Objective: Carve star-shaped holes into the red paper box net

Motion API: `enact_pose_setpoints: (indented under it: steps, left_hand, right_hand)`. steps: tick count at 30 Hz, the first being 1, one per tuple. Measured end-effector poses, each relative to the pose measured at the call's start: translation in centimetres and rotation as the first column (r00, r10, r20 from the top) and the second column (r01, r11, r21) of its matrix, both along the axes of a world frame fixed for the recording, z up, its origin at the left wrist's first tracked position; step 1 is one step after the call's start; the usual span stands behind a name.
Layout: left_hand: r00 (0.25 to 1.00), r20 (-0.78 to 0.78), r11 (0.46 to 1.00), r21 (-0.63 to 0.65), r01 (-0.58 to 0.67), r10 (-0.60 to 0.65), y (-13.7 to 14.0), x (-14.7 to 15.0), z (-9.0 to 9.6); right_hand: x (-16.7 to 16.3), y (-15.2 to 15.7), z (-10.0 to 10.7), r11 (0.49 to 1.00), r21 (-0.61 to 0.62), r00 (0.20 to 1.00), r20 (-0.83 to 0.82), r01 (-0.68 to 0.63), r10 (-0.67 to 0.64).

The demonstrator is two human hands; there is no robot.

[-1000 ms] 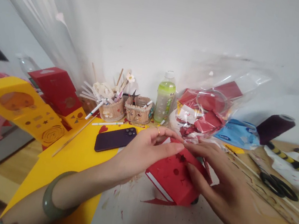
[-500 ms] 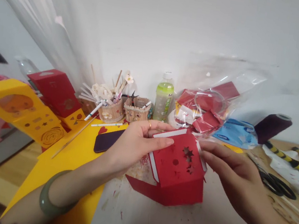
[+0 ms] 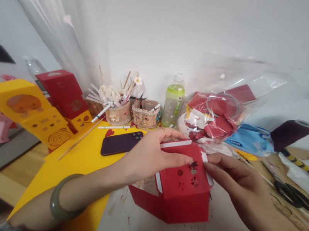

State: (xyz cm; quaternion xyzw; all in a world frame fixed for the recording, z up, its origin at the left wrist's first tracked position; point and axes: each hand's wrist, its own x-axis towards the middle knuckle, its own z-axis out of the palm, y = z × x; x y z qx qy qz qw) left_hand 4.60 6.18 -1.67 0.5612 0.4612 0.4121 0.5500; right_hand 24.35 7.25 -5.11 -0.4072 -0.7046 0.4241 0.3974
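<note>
A partly folded red paper box [image 3: 186, 210] with star-shaped and round cut-outs in its upper panel is between my hands. White strips like tape line its edges; one is the left strip [image 3: 158, 182]. My left hand [image 3: 151, 154] grips the box from its far left side, thumb flat across the panel by the stars and the other fingers behind the far edge. At the right edge, my right hand [image 3: 238, 179] pinches with thumb and forefinger at the white-lined flap. Whether it holds the strip's backing or the flap itself I cannot tell.
Left of the box, a dark phone [image 3: 120, 143] lies on yellow card [image 3: 70, 180]. Cut-out yellow [image 3: 23, 106] and red [image 3: 61, 91] boxes stand beyond. Behind are a drink bottle [image 3: 173, 101] and small baskets [image 3: 145, 116]. Scissors [image 3: 291, 193] lie right; a pink glue gun [image 3: 3, 126] stands far left.
My left thumb has slid right across the panel, toward the stars. The box's front side has tipped more into view. My right hand stays at the right flap.
</note>
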Motion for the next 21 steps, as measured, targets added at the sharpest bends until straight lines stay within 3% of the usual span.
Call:
enact_pose_setpoints:
  steps: [13, 21]
  left_hand:
    - [0.980, 0.198, 0.978, -0.197, 0.066, -0.027, 0.30, 0.25, 0.00]
    - [0.946, 0.309, 0.976, -0.156, 0.152, -0.098, 0.70, -0.52, -0.39]
  right_hand:
    - [-0.21, -0.23, 0.08, 0.989, -0.148, 0.998, 0.055, 0.025, -0.017]
    - [0.25, 0.19, -0.39, 0.992, -0.112, 0.998, -0.003, 0.057, -0.058]
